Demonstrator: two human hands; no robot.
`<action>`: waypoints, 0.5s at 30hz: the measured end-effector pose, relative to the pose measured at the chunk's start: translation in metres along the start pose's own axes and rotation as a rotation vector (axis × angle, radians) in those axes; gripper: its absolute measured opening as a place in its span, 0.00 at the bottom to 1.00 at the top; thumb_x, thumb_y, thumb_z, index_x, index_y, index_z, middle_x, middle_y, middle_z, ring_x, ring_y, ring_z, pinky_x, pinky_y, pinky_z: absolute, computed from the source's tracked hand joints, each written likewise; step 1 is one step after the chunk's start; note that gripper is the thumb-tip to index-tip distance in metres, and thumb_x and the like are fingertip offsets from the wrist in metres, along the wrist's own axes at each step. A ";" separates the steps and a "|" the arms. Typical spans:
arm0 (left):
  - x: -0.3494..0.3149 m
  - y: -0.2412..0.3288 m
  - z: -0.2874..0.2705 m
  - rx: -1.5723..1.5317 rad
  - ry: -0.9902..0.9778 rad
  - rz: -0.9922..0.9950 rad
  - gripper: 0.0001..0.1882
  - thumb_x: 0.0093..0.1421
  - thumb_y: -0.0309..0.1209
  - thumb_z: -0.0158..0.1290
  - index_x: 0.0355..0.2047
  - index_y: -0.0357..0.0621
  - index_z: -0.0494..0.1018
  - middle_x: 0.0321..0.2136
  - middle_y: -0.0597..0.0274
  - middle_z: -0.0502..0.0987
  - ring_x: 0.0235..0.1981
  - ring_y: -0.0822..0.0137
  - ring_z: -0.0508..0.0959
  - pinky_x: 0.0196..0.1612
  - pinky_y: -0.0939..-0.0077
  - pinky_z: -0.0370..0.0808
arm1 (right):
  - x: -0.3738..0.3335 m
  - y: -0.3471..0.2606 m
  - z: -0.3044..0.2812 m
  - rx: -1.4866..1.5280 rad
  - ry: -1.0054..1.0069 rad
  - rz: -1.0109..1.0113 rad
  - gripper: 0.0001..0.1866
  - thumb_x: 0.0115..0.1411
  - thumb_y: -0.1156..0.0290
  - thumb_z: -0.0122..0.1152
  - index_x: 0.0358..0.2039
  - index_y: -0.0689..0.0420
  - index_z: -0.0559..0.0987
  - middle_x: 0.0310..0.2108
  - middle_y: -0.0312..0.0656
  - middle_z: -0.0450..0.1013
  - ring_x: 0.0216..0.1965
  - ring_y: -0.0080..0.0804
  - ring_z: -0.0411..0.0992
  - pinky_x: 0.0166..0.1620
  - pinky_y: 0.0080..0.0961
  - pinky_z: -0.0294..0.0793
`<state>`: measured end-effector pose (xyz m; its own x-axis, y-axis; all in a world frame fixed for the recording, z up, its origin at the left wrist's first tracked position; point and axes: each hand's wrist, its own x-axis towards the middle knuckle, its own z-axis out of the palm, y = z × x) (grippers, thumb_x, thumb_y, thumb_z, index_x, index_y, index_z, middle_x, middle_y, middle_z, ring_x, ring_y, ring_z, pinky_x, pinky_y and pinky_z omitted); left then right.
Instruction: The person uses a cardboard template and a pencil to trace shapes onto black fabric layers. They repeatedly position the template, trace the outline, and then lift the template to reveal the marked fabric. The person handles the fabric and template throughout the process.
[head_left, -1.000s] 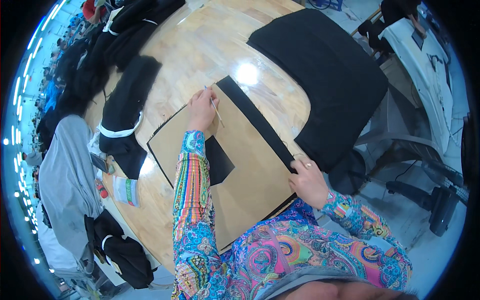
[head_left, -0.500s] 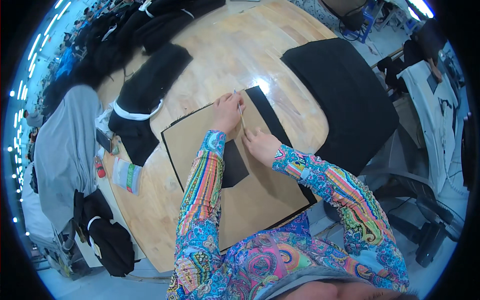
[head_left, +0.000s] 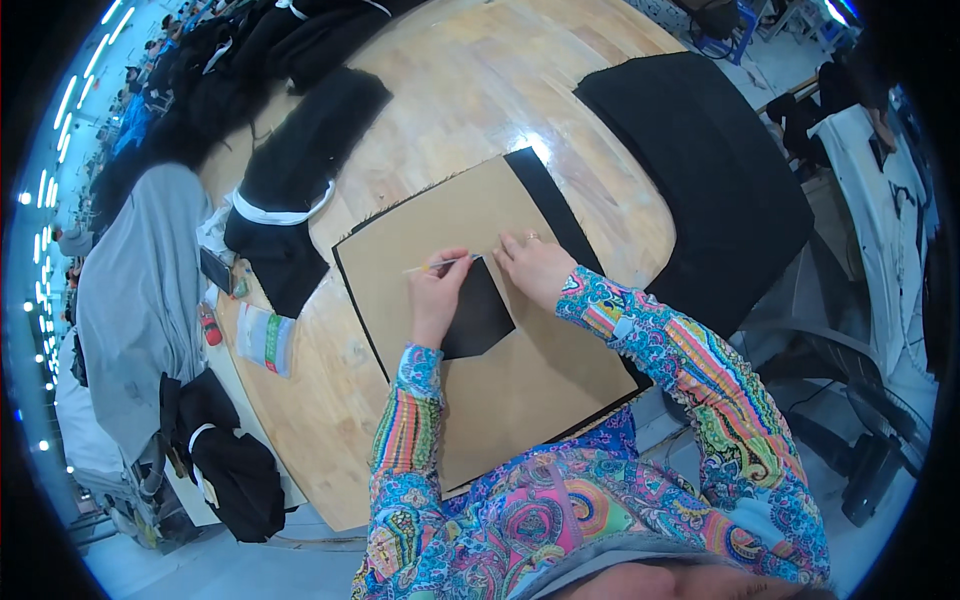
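My left hand point(head_left: 437, 298) pinches a slim pencil-like marker point(head_left: 447, 263), its tip at the upper edge of a dark pointed-bottom patch point(head_left: 482, 318). I cannot tell whether that patch is an opening in the card or a piece laid on it. The patch lies within a large tan card template point(head_left: 545, 370), which rests on black fabric point(head_left: 545, 195) showing along its right and top edges. Just right of the marker tip, my right hand point(head_left: 537, 268) lies with its fingers stretched out on the card.
Folded black fabric point(head_left: 700, 180) covers the wooden table's right side. Black bundles, one with a white tie point(head_left: 275, 215), lie at left beside a clear packet point(head_left: 264, 340). Grey cloth point(head_left: 140, 300) drapes at far left; a black standing fan point(head_left: 870, 420) is at right.
My left hand has come down toward me with the marker, from the card's top edge to the dark patch. My right hand has moved slightly up and right, off the marker.
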<state>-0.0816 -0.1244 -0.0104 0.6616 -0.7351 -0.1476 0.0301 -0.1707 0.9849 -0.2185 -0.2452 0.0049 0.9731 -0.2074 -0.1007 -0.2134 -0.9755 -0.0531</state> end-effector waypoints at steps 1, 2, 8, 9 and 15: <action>-0.004 0.007 0.004 0.124 0.010 0.021 0.09 0.57 0.27 0.53 0.34 0.33 0.75 0.28 0.63 0.77 0.30 0.76 0.76 0.36 0.84 0.72 | -0.001 0.001 0.001 0.001 0.022 -0.003 0.21 0.54 0.74 0.51 0.50 0.61 0.69 0.53 0.49 0.62 0.48 0.44 0.66 0.40 0.26 0.77; -0.006 0.010 0.008 0.247 0.020 0.043 0.08 0.57 0.27 0.53 0.34 0.33 0.75 0.27 0.64 0.77 0.30 0.78 0.75 0.35 0.85 0.72 | 0.000 0.002 0.002 0.013 0.014 0.002 0.21 0.55 0.73 0.51 0.50 0.61 0.69 0.52 0.49 0.62 0.49 0.45 0.66 0.40 0.26 0.77; -0.004 0.001 0.008 0.393 0.084 0.176 0.08 0.55 0.27 0.54 0.32 0.34 0.76 0.22 0.66 0.77 0.24 0.79 0.74 0.28 0.86 0.70 | 0.004 0.000 0.005 0.053 0.008 0.010 0.19 0.56 0.73 0.50 0.49 0.62 0.69 0.52 0.49 0.62 0.49 0.46 0.66 0.40 0.27 0.77; -0.004 -0.001 0.007 0.421 0.090 0.189 0.08 0.55 0.27 0.54 0.32 0.33 0.76 0.22 0.65 0.77 0.23 0.79 0.74 0.28 0.85 0.70 | 0.004 0.000 0.008 0.049 0.020 0.006 0.19 0.56 0.73 0.50 0.49 0.62 0.69 0.51 0.49 0.63 0.49 0.46 0.66 0.40 0.27 0.77; -0.002 -0.004 0.010 0.471 0.093 0.234 0.08 0.55 0.28 0.54 0.31 0.33 0.76 0.22 0.63 0.78 0.23 0.78 0.75 0.28 0.84 0.71 | 0.002 -0.001 0.003 0.027 0.014 0.038 0.18 0.56 0.73 0.51 0.48 0.62 0.70 0.50 0.50 0.63 0.48 0.46 0.67 0.39 0.27 0.77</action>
<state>-0.0904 -0.1287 -0.0146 0.6747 -0.7312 0.1008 -0.4514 -0.3007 0.8402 -0.2168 -0.2441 0.0021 0.9654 -0.2451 -0.0893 -0.2520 -0.9647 -0.0766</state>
